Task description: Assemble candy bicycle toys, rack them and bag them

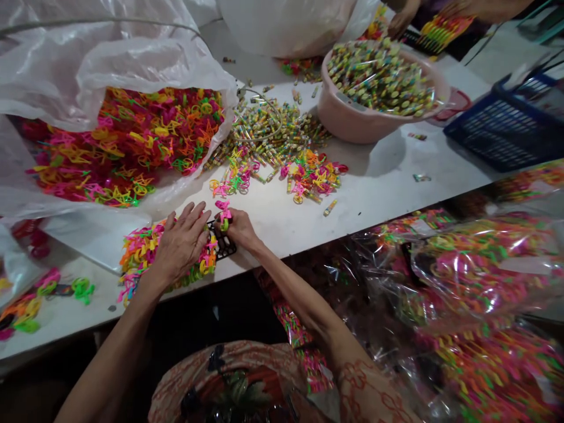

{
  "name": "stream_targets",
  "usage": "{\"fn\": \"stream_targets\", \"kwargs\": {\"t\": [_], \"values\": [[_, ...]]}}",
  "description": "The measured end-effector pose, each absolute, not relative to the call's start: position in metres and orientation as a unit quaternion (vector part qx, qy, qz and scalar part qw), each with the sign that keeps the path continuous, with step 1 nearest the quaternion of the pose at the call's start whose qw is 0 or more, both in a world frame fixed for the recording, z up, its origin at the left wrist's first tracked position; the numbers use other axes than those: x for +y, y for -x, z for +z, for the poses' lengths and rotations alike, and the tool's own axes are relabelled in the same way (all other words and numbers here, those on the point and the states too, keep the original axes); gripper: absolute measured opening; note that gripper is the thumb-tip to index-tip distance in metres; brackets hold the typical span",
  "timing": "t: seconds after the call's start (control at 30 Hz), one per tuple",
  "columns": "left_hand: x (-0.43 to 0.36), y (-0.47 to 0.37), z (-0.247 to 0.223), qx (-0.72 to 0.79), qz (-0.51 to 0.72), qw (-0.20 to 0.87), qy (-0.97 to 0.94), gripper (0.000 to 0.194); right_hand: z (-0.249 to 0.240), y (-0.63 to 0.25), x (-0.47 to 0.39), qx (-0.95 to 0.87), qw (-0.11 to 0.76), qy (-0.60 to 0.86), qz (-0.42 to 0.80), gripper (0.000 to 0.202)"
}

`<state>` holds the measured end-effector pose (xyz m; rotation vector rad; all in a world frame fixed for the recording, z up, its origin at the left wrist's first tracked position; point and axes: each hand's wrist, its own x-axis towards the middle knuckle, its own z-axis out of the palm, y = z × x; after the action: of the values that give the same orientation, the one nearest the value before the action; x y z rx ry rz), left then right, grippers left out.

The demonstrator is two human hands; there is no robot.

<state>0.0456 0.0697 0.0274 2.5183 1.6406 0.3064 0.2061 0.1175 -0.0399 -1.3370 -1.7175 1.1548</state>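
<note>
In the head view, the right hand [240,228] pinches a pink-and-green plastic piece [224,212] above the unfilled end of a black grid tray [226,249], near the edge of the bench [273,217]. The left hand [183,242] lies palm down, fingers extended, over bright pieces [138,252] crowding the rest. Beyond (past heaped small tubes [268,126]) stands a pink basin [352,122].

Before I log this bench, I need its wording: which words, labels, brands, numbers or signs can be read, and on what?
No text can be read.
Small tubes in the pink basin: printed-looking wraps, too small and blurred.
Clear bags at right: any print too blurred.
Black tray: no lettering visible.
</note>
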Motion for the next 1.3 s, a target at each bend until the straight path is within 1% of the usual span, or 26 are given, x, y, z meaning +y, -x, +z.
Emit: {"fn": "stream_targets", "kwargs": {"t": [0.07, 0.1, 0.2, 0.3, 0.4, 0.47, 0.57, 0.63, 0.7, 0.77, 0.87, 0.97, 1.1, 1.2, 1.3], "values": [[0.069, -0.047, 0.027, 0.541, 0.105, 0.053, -0.833, 0.047, -0.040, -0.202, 0.121, -0.673, 0.316, 0.492, 0.453, 0.008], [0.069, -0.047, 0.028, 0.540, 0.107, 0.049, -0.833, 0.047, -0.039, -0.200, 0.121, -0.691, 0.299, 0.488, 0.441, 0.009], [0.068, -0.049, 0.029, 0.536, 0.110, 0.042, -0.836, 0.050, -0.033, -0.197, 0.118, -0.763, 0.225, 0.487, 0.361, 0.009], [0.065, -0.049, 0.029, 0.521, 0.091, 0.043, -0.848, 0.052, -0.025, -0.195, 0.116, -0.809, 0.148, 0.488, 0.291, 0.018], [0.065, -0.051, 0.031, 0.511, 0.070, 0.054, -0.855, 0.049, -0.013, -0.202, 0.129, -0.832, 0.082, 0.469, 0.286, 0.020], [0.074, -0.054, 0.036, 0.514, 0.079, 0.056, -0.852, 0.049, -0.003, -0.211, 0.147, -0.838, 0.069, 0.472, 0.265, 0.020], [0.101, -0.061, 0.052, 0.540, 0.106, 0.045, -0.834, 0.046, 0.009, -0.218, 0.180, -0.828, 0.086, 0.531, 0.161, 0.031], [0.118, -0.064, 0.065, 0.550, 0.095, 0.043, -0.828, 0.041, 0.010, -0.214, 0.202, -0.836, 0.059, 0.535, 0.110, 0.038], [0.123, -0.065, 0.073, 0.543, 0.079, 0.047, -0.834, 0.037, 0.008, -0.207, 0.218, -0.860, 0.020, 0.503, 0.088, 0.040], [0.112, -0.064, 0.074, 0.532, 0.082, 0.046, -0.841, 0.037, 0.006, -0.203, 0.227, -0.874, 0.003, 0.481, 0.074, 0.040], [0.075, -0.063, 0.063, 0.523, 0.094, 0.025, -0.847, 0.039, 0.007, -0.209, 0.226, -0.873, 0.016, 0.482, 0.073, 0.038], [0.044, -0.062, 0.046, 0.514, 0.091, 0.014, -0.853, 0.041, 0.012, -0.226, 0.203, -0.854, 0.070, 0.506, 0.102, 0.033], [0.036, -0.059, 0.032, 0.508, 0.085, 0.015, -0.857, 0.046, 0.008, -0.251, 0.147, -0.825, 0.155, 0.500, 0.212, 0.020], [0.039, -0.057, 0.029, 0.514, 0.080, 0.018, -0.854, 0.049, -0.008, -0.260, 0.106, -0.793, 0.208, 0.485, 0.303, 0.014], [0.040, -0.057, 0.031, 0.518, 0.080, 0.019, -0.851, 0.050, -0.027, -0.258, 0.081, -0.722, 0.269, 0.504, 0.391, 0.010]]}}
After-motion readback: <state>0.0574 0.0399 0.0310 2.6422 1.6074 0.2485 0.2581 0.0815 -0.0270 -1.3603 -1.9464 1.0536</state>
